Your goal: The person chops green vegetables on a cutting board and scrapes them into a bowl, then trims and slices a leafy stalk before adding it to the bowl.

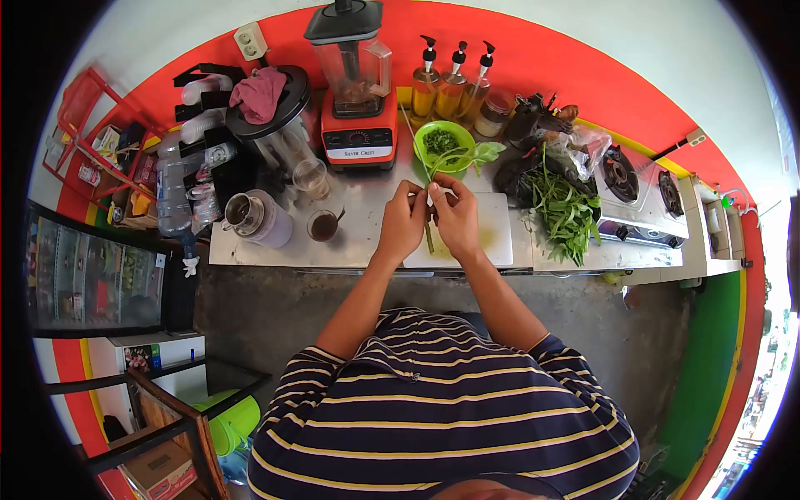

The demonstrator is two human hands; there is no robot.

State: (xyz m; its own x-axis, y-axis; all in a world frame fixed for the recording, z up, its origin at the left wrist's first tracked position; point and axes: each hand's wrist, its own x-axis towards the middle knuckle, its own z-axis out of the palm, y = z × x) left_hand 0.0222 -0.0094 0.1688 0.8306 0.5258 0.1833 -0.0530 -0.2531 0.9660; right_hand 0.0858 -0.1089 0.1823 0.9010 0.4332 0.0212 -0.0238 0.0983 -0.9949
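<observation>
In front of me, both hands meet over the white cutting board [497, 218]. My left hand [403, 220] is closed in a pinch on a thin green leafy stem [430, 237]. Pressed up beside it, my right hand [457, 220] also grips the stem, thumb and fingers together. The stem's lower end hangs below the fingers, and its leaves [479, 155] spread to the upper right. Just beyond my hands sits a lime-green bowl [423, 167] with chopped greens [440, 142] inside. The fingertips partly hide where the stem is held.
A red blender [359, 137], pump bottles [451, 90] and a jar [492, 114] line the back. Leafy greens [560, 208] lie right, by a gas stove [637, 196]. To the left stand a glass of dark liquid [322, 227], a pale jug [265, 221] and plastic cups [312, 177].
</observation>
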